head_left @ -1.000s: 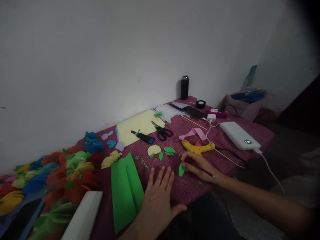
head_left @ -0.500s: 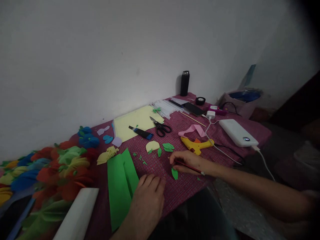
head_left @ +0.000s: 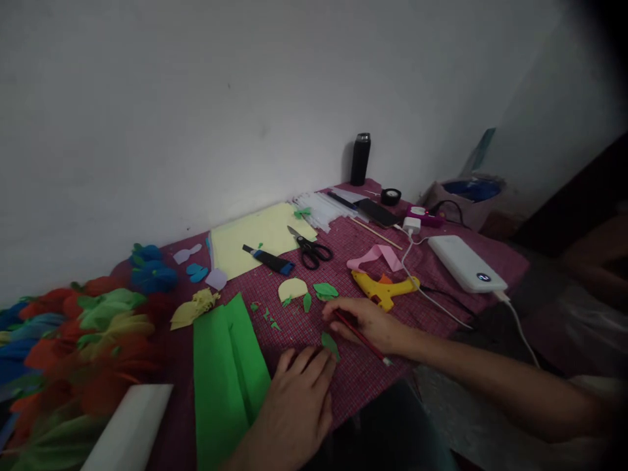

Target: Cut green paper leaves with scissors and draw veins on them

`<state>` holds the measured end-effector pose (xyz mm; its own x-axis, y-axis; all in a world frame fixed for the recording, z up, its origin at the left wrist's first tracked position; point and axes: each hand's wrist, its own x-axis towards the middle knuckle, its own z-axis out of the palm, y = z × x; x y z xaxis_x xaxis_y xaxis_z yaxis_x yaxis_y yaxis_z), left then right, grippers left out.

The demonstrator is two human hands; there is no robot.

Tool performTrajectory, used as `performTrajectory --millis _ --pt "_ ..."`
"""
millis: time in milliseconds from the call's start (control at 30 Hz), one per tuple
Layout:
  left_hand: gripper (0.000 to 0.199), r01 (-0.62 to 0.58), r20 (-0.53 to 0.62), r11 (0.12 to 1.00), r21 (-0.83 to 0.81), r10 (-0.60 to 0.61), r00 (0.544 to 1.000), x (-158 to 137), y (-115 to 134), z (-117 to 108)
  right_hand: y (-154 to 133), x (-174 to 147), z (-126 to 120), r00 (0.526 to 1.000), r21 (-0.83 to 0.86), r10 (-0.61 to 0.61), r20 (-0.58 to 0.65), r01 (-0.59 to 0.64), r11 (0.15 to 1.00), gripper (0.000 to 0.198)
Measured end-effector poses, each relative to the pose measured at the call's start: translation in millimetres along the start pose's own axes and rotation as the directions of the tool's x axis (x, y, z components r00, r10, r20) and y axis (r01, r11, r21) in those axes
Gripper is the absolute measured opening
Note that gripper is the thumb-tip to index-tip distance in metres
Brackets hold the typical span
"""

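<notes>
My right hand (head_left: 369, 324) is closed around a slim red pencil (head_left: 363, 338), whose pale end points down and to the right. A green leaf cut-out (head_left: 330, 345) lies on the cloth between my hands, just beside my left fingertips. Palm down, my left hand (head_left: 300, 399) rests at the table's front with its fingers stretched out, close to the folded green sheets (head_left: 220, 379). Beyond my right hand are more green leaf pieces (head_left: 325, 291), a small green leaf (head_left: 307, 302) and a pale yellow rounded piece (head_left: 293, 289).
Black scissors (head_left: 309, 248) and a blue-black cutter (head_left: 268, 260) lie near yellow sheets (head_left: 235, 242). On the right are a yellow glue gun (head_left: 385, 291), a cabled white power bank (head_left: 466, 263) and a pink strip (head_left: 375, 256). Colourful flowers (head_left: 98, 340) fill the left; a black bottle (head_left: 360, 160) stands behind.
My left hand has moved right, closer to the green leaf. The pencil in my right hand now slants more steeply. The whole view has shifted slightly.
</notes>
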<state>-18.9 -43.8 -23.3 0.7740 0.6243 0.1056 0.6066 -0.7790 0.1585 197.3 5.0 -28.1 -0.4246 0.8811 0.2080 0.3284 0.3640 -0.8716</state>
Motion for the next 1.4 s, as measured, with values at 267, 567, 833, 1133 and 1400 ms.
performTrajectory --millis 267,567,833,1133,1400 --pt "0.043 -0.088 -0.132 0.995 0.049 0.094 0.987 1.4 -12.9 10.0 10.6 -7.5 -3.6 0.968 0.425 0.252 0.008 -0.231 0.875 0.036" --pt "0.045 -0.03 -0.086 0.999 -0.015 0.028 0.996 2.3 -7.9 7.5 10.2 -3.4 -1.9 0.987 0.307 0.162 -0.023 -0.147 0.94 0.007" --pt "0.046 -0.024 -0.081 0.998 -0.061 0.019 0.997 2.3 -10.0 9.1 9.3 -3.8 -1.4 0.992 0.201 0.128 0.008 -0.127 0.971 0.007" --pt "0.049 0.013 -0.009 0.994 -0.112 -0.014 1.0 1.1 -11.1 9.5 7.2 -4.8 0.1 0.986 0.072 0.165 0.022 -0.166 0.984 0.007" --pt "0.05 0.04 0.043 0.989 -0.139 -0.035 0.998 1.3 -10.7 9.1 5.6 -2.9 -0.1 0.987 0.039 0.158 0.027 -0.159 0.987 0.008"
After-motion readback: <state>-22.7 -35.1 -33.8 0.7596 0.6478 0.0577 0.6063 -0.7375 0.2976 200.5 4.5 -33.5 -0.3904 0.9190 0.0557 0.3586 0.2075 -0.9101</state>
